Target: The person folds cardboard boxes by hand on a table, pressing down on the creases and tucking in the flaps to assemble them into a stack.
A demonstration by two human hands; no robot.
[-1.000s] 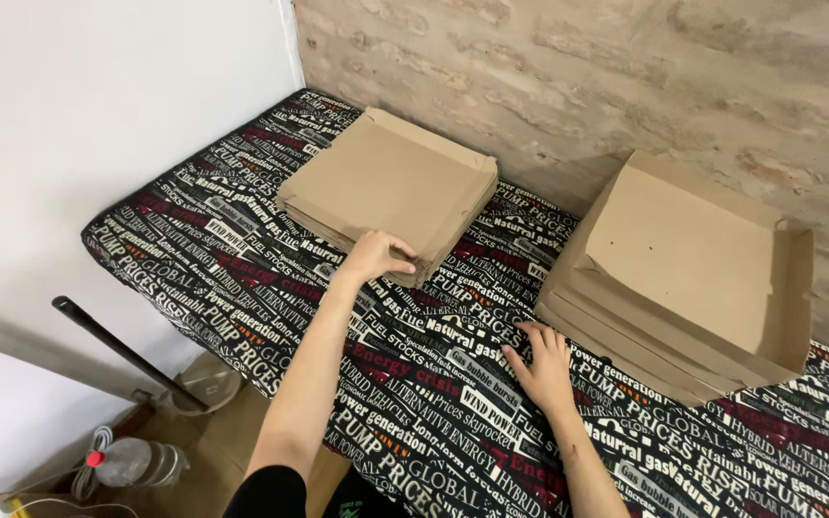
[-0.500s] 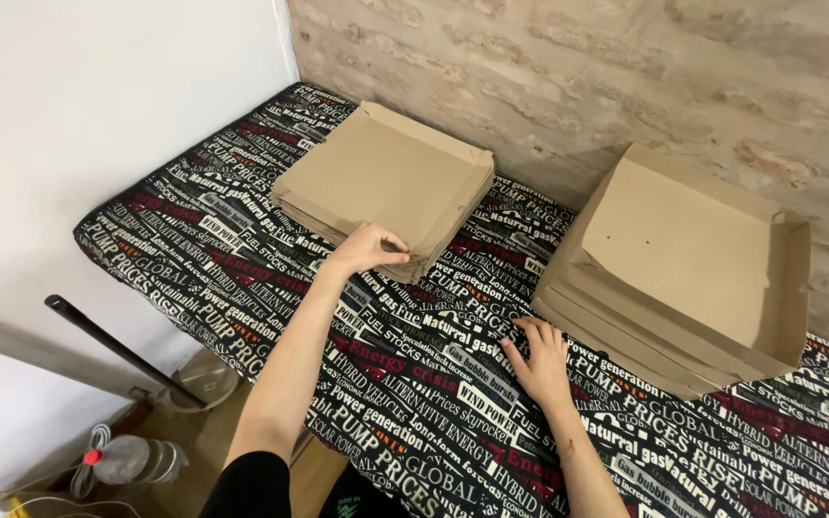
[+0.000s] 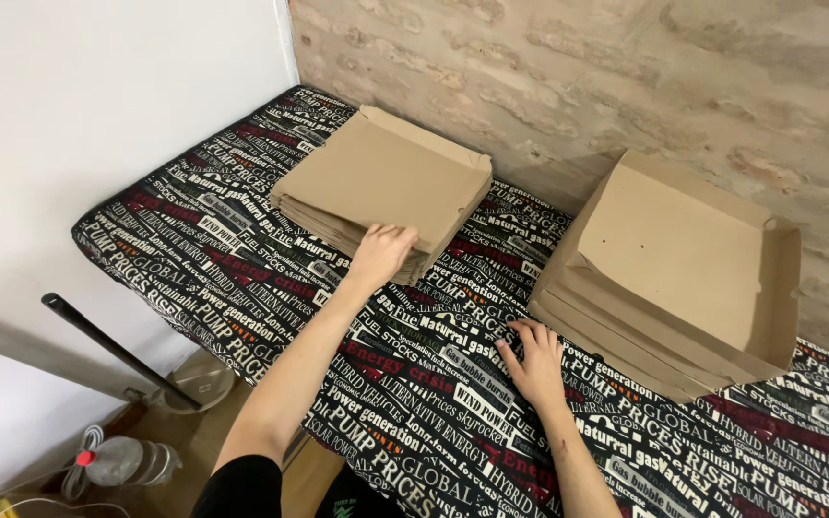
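A stack of flat brown cardboard boxes (image 3: pixel 376 182) lies at the back left of a table covered in a black cloth with white and red lettering (image 3: pixel 242 278). My left hand (image 3: pixel 383 251) touches the stack's near edge, fingers curled against the layers. A second stack of cardboard boxes (image 3: pixel 674 259), folded with raised side walls, leans at the right near the brick wall. My right hand (image 3: pixel 534 360) rests flat on the cloth, fingers spread, just in front of that right stack's near corner.
A rough brick wall (image 3: pixel 578 67) runs behind the table and a white wall (image 3: pixel 98 96) stands to the left. A dark rod (image 3: pixel 117 350) slants by the table's left edge. On the floor below lie a clear plastic bottle (image 3: pixel 127 460) and a round container (image 3: pixel 199 384).
My left hand has stayed at the left stack's near edge with its fingers curling in more. The right hand has stayed flat on the cloth. The view shifted slightly.
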